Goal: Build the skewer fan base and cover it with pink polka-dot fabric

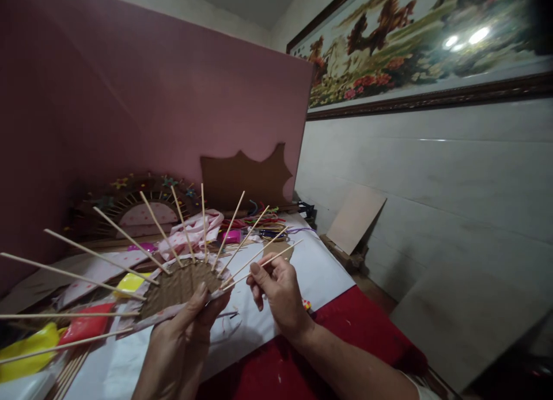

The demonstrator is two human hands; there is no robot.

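Note:
My left hand (190, 319) grips the lower right edge of a cardboard half-disc (181, 287) trimmed with pale pink fabric, its thumb lying on the brown face. Several thin wooden sticks (204, 221) fan outward from the curved rim like rays. At the right end of the fan, my right hand (276, 287) pinches one wooden stick (270, 261) between thumb and fingers. That stick's lower end meets the rim close to my left fingertips; whether it is fixed there I cannot tell.
White paper (319, 267) and a red cloth (349, 331) cover the table. On the left lie red (88, 322) and yellow packets (32, 351), beside pink patterned fabric (190, 233). A decorated cardboard arch (147, 207) and a cut cardboard piece (246, 178) stand behind, against a pink panel.

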